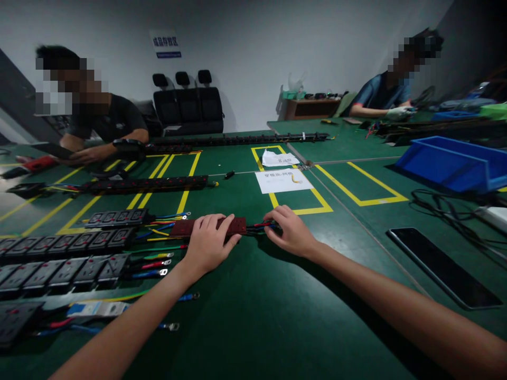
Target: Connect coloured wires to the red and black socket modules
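A dark red socket strip (pixel 181 228) lies across the green tabletop in front of me. My left hand (pixel 209 241) is laid over its middle, fingers across the top and thumb at the near edge, gripping it. At the strip's right end, a bundle of dark, red and blue wires (pixel 256 227) comes out. My right hand (pixel 291 232) pinches those wires between closed fingers, which hide their ends. Left of the red strip lie several black socket strips (pixel 106 240), with coloured leads ending in ring terminals (pixel 163 272).
A phone (pixel 441 266) lies at the right, near black cables (pixel 447 211) and a blue bin (pixel 451 163). Paper labels (pixel 283 181) lie ahead among yellow tape outlines. Long black strips (pixel 237 140) lie farther back. One person (pixel 114 119) sits far left, another (pixel 380 95) far right.
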`<state>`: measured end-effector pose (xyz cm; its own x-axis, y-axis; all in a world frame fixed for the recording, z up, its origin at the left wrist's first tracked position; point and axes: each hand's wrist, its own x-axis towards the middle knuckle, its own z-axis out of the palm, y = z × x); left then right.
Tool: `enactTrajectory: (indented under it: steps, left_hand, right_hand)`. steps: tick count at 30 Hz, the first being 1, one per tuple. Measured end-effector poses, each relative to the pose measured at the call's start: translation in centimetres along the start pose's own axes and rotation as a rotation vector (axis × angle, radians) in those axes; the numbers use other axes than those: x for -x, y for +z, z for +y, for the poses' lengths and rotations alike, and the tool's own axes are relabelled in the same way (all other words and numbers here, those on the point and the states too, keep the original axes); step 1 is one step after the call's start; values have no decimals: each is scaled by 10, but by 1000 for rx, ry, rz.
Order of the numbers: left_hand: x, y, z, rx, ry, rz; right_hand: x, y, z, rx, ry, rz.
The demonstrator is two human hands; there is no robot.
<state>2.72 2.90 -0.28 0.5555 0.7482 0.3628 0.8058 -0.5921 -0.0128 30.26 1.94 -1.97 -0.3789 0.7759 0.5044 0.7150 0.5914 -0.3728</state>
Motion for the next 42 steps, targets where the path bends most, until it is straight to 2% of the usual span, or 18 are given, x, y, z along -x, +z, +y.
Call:
enactTrajectory:
  steps: [13, 31, 37, 42]
  left_hand:
    - [1, 0, 2, -1, -13, -12]
    - [1, -1, 1, 25, -6, -7]
    - [3, -4, 2, 80, 5, 46]
    - [6, -7, 3, 98, 77, 155]
  right_hand:
    - [1, 4, 4, 30, -53, -102]
    - [2, 6, 6, 33, -45, -133]
    - [2, 10, 5, 129, -11, -128]
    - [1, 12, 11, 240, 124, -83]
